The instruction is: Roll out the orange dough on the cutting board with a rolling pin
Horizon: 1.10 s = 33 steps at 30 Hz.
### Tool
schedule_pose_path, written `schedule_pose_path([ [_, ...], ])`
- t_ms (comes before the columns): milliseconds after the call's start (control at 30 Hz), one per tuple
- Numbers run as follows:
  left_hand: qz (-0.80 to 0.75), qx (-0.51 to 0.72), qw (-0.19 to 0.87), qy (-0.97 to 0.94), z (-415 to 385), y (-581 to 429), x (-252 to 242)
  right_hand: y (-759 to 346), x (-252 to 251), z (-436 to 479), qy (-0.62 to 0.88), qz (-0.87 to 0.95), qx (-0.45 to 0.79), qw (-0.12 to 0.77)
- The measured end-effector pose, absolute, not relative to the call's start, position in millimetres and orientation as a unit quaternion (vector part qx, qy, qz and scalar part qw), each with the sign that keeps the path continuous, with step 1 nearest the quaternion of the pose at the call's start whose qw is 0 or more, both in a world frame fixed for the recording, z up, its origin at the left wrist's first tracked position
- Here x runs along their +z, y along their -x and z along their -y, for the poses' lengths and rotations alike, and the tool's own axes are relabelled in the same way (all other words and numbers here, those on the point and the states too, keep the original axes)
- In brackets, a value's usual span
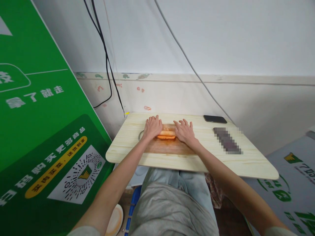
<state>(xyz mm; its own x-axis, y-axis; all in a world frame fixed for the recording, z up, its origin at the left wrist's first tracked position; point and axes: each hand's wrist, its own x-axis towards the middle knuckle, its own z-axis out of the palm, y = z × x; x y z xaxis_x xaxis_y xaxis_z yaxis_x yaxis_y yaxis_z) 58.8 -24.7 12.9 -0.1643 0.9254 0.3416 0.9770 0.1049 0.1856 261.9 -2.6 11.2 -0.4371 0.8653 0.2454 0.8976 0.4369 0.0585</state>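
Pale-orange roller (168, 133), brighter orange strip (166, 137), brown board (169, 148), cream wood-grained tabletop (236, 164), white-lettered green panel (36, 46)

Worn here are a wrinkled grey top (169, 209), seemingly short sleeves (83, 231) and pale blue trousers (195, 185).

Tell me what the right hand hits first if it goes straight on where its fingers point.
Probably the wall behind the table: I see nothing standing between the right hand and it. Fingertip height above the tabletop is unclear, so they might brush that first.

The head-worn view looks forward and down over a table (205, 129).
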Motion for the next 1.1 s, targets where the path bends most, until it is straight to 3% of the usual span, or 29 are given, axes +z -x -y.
schedule_pose_path([
  [733,0.764,-0.184,0.039,0.617,-14.6,-51.7,18.9,-242.6,28.4,-39.2,0.565,0.822,-0.019,0.065],
  [1100,0.76,-0.186,0.039,0.622,23.3,-60.9,16.2,-255.5,15.4,-3.3,0.516,0.834,-0.109,0.159],
])
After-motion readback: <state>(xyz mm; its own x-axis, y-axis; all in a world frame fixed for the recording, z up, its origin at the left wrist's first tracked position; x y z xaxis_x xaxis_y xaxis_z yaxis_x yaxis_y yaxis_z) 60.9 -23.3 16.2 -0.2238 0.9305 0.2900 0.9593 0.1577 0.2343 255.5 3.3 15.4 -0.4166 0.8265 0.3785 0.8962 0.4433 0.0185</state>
